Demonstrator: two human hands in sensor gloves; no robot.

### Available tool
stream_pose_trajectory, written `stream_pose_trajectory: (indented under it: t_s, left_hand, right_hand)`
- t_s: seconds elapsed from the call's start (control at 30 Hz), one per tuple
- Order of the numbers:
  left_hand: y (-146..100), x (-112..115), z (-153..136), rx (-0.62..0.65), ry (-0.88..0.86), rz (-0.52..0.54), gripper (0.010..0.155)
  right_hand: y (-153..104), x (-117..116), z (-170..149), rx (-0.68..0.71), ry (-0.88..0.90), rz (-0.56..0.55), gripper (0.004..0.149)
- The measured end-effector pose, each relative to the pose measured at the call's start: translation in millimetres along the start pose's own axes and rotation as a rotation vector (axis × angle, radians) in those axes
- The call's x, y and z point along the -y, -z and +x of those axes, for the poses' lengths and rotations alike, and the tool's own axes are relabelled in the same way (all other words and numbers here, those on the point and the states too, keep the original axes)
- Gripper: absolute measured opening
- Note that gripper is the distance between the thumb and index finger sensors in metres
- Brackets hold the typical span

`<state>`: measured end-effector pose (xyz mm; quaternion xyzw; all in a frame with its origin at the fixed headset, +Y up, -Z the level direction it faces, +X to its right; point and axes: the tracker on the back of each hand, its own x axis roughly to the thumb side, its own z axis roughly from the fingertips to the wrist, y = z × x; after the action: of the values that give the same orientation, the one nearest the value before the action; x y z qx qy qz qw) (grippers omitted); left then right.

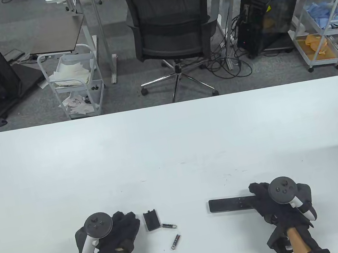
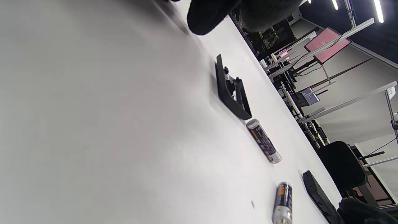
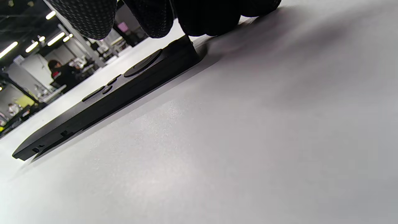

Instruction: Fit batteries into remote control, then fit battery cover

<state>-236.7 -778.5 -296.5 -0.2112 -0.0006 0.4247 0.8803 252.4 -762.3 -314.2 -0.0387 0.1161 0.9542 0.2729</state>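
Evidently the opening step: remote control (image 1: 230,203) is touched by right hand (image 1: 279,203) — grasp unclear; left hand (image 1: 117,232) holds nothing — flipping is needed.

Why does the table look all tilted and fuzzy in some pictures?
Table view: level, sharp and evenly lit, with both batteries crisp. Left wrist view: the camera is tilted, so the table slants and its near part blurs. Right wrist view: very low, fingertips close; the remote casts a soft shadow.
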Motion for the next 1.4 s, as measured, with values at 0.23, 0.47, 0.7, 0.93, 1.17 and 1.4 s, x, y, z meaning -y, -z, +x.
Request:
stream_pose_trajectory:
  t_s: [0.23, 0.47, 0.7, 0.93, 1.17, 1.4]
  left_hand:
    - [0.4, 0.2, -0.2, -0.001, 0.005, -0.001, 0.06]
    - [1.2, 0.3, -0.2, 0.001, 0.0, -0.007, 0.06]
    - [1.1, 0.3, -0.5, 0.003, -0.001, -0.005, 0.06]
    - [1.3, 1.2, 0.3, 0.002, 0.013, -0.004, 0.06]
    - [0.9, 2.0, -0.3, 0.004, 0.015, -0.006, 0.06]
    - [1.0, 2.6, -0.6, 0.002, 0.018, -0.006, 0.06]
  right_hand:
    - [0.0, 1.7, -2.1, 0.004, 0.021, 0.003, 0.063]
    - [-4.3, 5.0, 2.5, 0.056, -0.013, -0.091, 0.061]
    - [-11.0, -1.2, 20.3, 0.144, -0.149, -0.096, 0.062]
    - [-9.8, -14.5, 31.5, 0.185, -0.225, -0.019, 0.066]
    - [-0.9, -26.5, 31.4, 0.171, -0.261, 0.063, 0.068]
    - [5.2, -33.1, 37.0, 0.128, -0.315, 0.086, 0.065]
